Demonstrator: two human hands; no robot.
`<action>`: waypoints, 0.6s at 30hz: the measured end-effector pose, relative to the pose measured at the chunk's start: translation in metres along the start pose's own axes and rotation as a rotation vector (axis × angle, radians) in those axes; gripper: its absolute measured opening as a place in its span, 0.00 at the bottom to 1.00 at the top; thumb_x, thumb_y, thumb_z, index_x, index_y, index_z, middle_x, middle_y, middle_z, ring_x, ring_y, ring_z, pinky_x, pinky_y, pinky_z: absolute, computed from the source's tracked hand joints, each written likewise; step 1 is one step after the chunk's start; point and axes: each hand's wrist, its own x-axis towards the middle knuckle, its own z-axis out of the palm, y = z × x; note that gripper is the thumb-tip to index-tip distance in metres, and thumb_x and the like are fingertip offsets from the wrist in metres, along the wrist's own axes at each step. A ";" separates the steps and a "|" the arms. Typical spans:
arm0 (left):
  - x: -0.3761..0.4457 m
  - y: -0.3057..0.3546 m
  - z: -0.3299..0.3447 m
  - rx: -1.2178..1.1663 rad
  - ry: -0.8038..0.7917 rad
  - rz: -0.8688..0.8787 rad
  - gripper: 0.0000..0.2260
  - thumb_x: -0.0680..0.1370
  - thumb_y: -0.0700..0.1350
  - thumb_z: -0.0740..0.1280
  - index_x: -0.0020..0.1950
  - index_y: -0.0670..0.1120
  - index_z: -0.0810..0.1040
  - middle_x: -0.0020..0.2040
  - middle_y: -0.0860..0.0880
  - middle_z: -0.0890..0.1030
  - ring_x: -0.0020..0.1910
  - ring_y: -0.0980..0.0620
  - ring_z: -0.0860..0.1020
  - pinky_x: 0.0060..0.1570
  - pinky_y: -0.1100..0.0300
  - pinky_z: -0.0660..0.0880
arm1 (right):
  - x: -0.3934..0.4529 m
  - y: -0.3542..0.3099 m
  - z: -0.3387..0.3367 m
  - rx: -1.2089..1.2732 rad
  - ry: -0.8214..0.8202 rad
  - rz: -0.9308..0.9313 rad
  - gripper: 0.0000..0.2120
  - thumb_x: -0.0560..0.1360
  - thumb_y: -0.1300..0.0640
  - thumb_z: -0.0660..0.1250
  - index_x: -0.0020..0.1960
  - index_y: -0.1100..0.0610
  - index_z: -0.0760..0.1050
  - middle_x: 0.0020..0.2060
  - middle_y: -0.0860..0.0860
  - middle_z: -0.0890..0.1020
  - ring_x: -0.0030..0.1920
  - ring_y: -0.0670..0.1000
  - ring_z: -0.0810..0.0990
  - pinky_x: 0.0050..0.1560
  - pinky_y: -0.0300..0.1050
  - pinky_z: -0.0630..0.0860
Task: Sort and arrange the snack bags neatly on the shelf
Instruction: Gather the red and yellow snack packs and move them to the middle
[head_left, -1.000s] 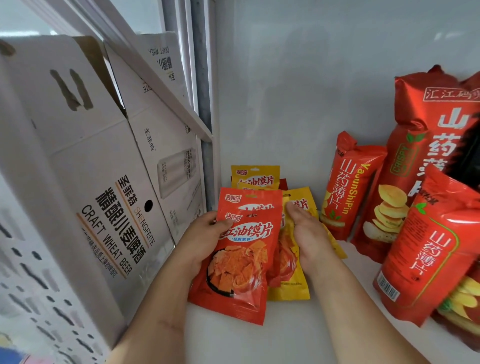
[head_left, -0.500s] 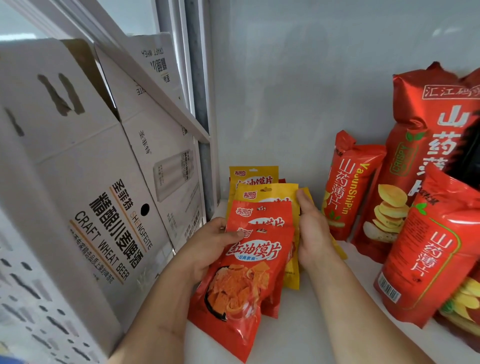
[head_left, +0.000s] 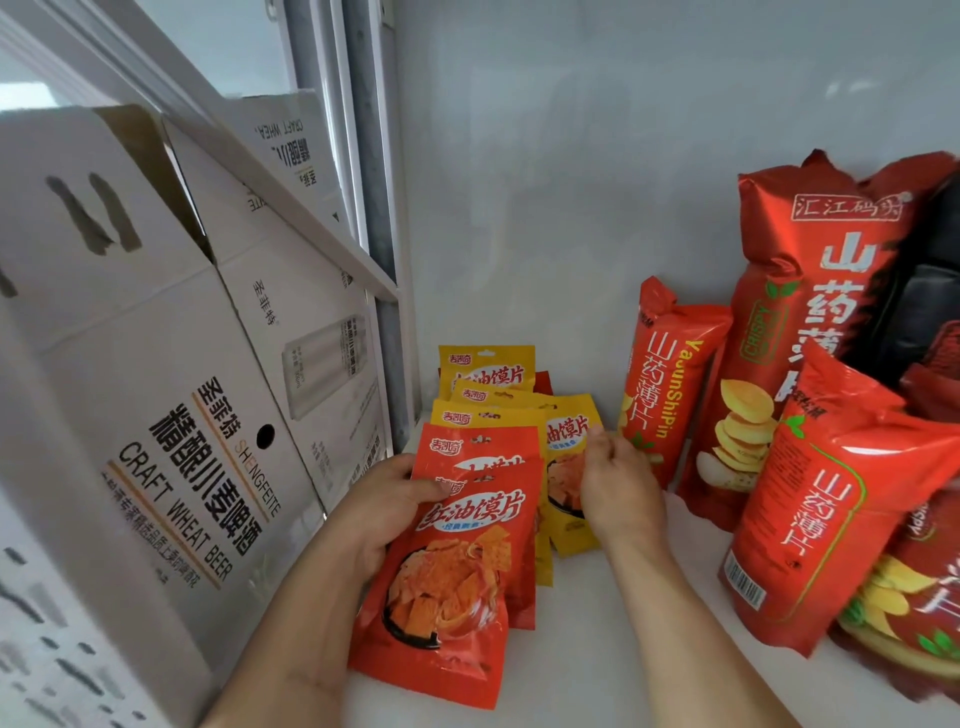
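Observation:
A stack of small snack pouches lies overlapped on the white shelf (head_left: 597, 649). The front red pouch (head_left: 452, 587) shows orange chips; a second red pouch (head_left: 483, 447) sits behind it. My left hand (head_left: 384, 509) grips the red pouches at their left edge. Behind them are yellow pouches (head_left: 488, 364), and one yellow pouch (head_left: 566, 447) fans out to the right. My right hand (head_left: 618, 483) pinches that yellow pouch's right edge, fingers curled.
Tall red chip bags stand to the right: a slim one (head_left: 670, 384), a large one (head_left: 810, 322) and a leaning one (head_left: 841, 519). White beer cartons (head_left: 156, 415) fill the left side behind a shelf post (head_left: 389, 338). The grey back wall is close.
The yellow pouch has slid out to the right of the stack with my right hand. The red pouches in my left hand have shifted slightly forward and down.

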 end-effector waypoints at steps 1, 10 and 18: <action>-0.001 0.000 0.000 0.000 0.001 -0.004 0.12 0.76 0.35 0.71 0.58 0.43 0.80 0.48 0.41 0.87 0.48 0.39 0.86 0.55 0.42 0.81 | 0.001 0.001 0.001 -0.024 -0.003 0.001 0.26 0.82 0.41 0.47 0.65 0.55 0.74 0.65 0.59 0.76 0.65 0.61 0.72 0.64 0.57 0.69; -0.002 -0.002 0.002 0.046 -0.024 -0.002 0.10 0.77 0.36 0.71 0.58 0.44 0.80 0.49 0.42 0.87 0.49 0.40 0.86 0.59 0.40 0.79 | 0.002 -0.010 -0.007 0.009 -0.131 0.062 0.30 0.82 0.39 0.44 0.66 0.57 0.74 0.64 0.59 0.77 0.65 0.60 0.73 0.56 0.49 0.67; -0.003 -0.004 0.004 0.095 -0.013 0.043 0.08 0.77 0.35 0.71 0.53 0.45 0.82 0.47 0.45 0.88 0.48 0.42 0.86 0.58 0.43 0.80 | 0.005 -0.008 -0.009 -0.155 -0.168 0.093 0.35 0.80 0.33 0.42 0.66 0.56 0.74 0.65 0.58 0.76 0.66 0.60 0.73 0.59 0.53 0.68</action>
